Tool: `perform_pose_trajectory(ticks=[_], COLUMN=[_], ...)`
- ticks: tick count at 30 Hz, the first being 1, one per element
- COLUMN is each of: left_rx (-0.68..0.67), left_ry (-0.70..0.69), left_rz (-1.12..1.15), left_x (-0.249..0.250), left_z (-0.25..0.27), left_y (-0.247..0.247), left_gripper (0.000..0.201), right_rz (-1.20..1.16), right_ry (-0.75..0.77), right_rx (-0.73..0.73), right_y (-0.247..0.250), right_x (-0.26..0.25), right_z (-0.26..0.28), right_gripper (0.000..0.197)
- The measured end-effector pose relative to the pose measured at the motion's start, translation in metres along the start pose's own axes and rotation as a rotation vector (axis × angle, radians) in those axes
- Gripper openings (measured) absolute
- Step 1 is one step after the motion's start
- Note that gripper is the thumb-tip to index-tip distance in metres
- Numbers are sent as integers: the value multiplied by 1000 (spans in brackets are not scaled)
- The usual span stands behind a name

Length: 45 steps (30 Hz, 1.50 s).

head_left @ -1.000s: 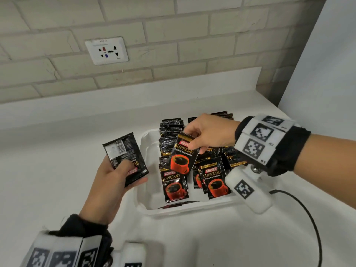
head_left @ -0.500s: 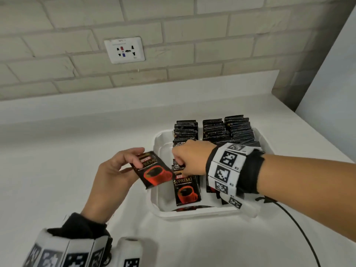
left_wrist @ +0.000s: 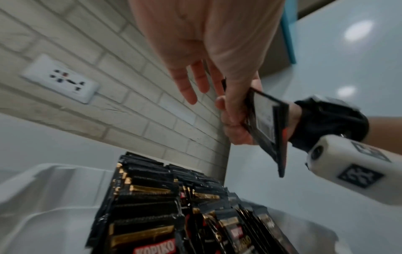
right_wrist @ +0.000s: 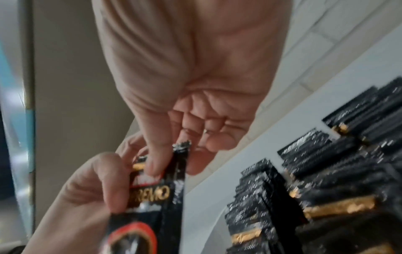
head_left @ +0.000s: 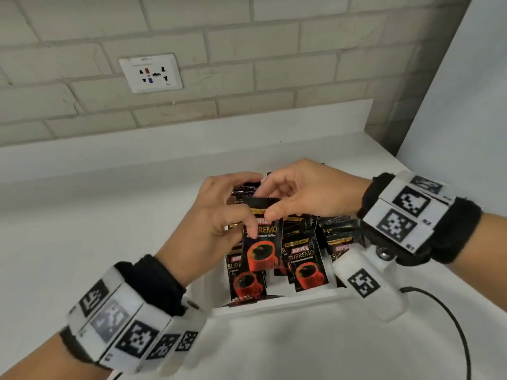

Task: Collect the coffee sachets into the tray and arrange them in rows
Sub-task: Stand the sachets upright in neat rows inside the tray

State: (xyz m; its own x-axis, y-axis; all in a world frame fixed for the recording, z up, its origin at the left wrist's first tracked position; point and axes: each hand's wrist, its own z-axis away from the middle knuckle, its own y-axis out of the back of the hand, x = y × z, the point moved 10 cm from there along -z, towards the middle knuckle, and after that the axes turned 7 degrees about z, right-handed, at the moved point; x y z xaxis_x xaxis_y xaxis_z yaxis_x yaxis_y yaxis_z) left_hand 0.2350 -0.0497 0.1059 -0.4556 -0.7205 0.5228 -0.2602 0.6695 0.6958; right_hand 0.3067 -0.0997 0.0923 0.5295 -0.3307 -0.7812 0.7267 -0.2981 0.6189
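Observation:
A black coffee sachet with a red cup print hangs upright over the white tray. My left hand holds it with the thumb on its front. My right hand pinches its top edge from the right. The left wrist view shows the sachet's back with my right hand's fingers curled on it. In the blurred right wrist view both thumbs lie on the sachet. Rows of standing sachets fill the tray below; the far rows are hidden behind my hands.
The tray stands on a white counter against a brick wall with a socket plate. A black cable runs over the counter at the right. A white panel closes the right side.
My left hand carried its sachet from beside the tray to over it. My right hand left the rows in the tray, rose, and took hold of that sachet's top edge.

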Motion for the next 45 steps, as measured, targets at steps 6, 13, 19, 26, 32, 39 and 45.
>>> perform_pose_trajectory(ticks=[6,13,19,26,32,39,45], left_rx=[115,-11,172,300,233,145,321], left_ry=[270,694,884,1086,1185,1191,1118], left_rz=[243,468,524,655,769,881,1002], left_x=[-18,-42,-67,-80,-87,-91,-105], left_z=[6,33,53,80,92,87,64], left_y=[-17,-58,-32,-30,-47,-58,-46], left_gripper=[24,36,35,52,76,31,32], right_rz=[421,733,981,1086,1123,834,-5], right_ry=[-198,-284,-229,-230,-258,-409,-360], right_rx=[-77,-151,-92,-155,-172,-2,232], right_y=[9,-15,-9,-19,-21,3,-4], right_x=[53,85,75,69,69,59,35], right_z=[20,15,5,4,6,22,19], right_gripper=[18,20,21,27,28,34,42])
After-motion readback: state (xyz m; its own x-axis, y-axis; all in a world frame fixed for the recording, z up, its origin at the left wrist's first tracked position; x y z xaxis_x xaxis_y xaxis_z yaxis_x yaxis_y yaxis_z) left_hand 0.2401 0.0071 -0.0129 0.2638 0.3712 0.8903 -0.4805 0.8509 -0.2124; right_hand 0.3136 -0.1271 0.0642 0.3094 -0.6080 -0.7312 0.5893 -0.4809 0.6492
